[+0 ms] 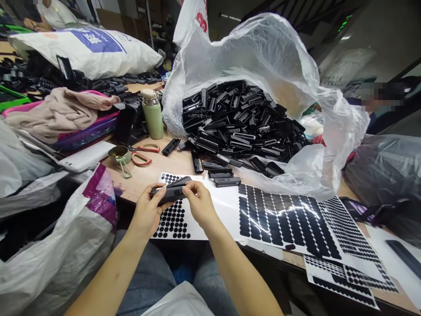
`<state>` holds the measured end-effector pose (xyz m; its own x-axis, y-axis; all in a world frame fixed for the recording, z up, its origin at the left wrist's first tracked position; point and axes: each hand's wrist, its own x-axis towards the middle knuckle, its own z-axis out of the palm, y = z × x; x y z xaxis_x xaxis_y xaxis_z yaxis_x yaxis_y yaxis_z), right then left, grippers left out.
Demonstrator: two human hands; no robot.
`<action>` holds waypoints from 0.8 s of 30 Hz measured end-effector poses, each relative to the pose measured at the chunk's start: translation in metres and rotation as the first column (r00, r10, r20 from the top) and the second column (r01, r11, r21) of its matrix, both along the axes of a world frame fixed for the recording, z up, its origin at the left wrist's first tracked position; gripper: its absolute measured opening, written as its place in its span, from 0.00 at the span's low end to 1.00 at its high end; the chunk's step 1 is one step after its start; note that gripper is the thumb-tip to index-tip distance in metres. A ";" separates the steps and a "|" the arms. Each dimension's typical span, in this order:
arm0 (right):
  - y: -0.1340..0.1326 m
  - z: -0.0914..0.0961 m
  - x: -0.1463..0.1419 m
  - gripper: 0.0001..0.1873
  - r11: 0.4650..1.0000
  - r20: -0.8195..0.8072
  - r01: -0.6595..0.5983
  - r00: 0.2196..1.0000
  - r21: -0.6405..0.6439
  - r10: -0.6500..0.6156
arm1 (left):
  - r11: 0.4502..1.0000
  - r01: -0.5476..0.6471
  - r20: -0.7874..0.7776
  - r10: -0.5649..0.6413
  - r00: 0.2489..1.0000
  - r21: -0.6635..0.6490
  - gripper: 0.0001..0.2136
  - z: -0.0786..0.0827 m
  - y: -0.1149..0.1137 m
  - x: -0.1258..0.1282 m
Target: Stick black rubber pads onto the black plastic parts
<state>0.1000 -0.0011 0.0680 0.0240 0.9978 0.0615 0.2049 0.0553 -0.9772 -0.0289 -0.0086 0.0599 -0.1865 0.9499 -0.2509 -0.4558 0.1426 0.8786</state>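
Observation:
A black ribbed plastic casing [170, 193] is held over the table between both hands, with a flat dark strip lying along its top side. My left hand [146, 211] is closed around the casing's left end, thumb on top. At the right end, the thumb and fingers of my right hand [201, 202] pinch together; whether a small piece sits between them cannot be made out. Beneath the hands lies a white sheet of round black stickers [173, 221]. Several similar black casings [226, 181] rest just beyond, in front of the pile.
A large clear plastic bag [272, 39] holds a heap of black casings [237, 118]. Left of it stand a green flask [153, 116], orange-handled scissors [142, 159] and a small green cup [119, 153]. Sheets of long black stickers [279, 217] cover the right side. Other people sit farther back.

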 end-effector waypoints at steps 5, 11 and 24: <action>-0.007 0.004 0.008 0.06 0.999 0.099 0.036 0.994 0.033 -0.039 | 1.000 0.007 -0.034 -0.006 0.999 0.024 0.14 0.004 -0.002 0.013; -0.012 0.004 0.015 0.04 0.986 0.156 0.150 0.975 0.076 -0.161 | 0.999 0.007 -0.091 -0.004 0.996 0.033 0.14 0.004 -0.007 0.023; -0.015 0.007 0.028 0.06 0.998 0.161 0.057 0.985 0.034 -0.061 | 0.999 0.001 -0.111 0.003 0.994 0.034 0.15 0.008 -0.008 0.029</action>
<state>0.1278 -0.0159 0.0747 0.0700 0.9926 0.0988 0.3638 0.0668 -0.9291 0.0005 -0.0169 0.0678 -0.2123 0.9573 -0.1961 -0.3556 0.1112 0.9280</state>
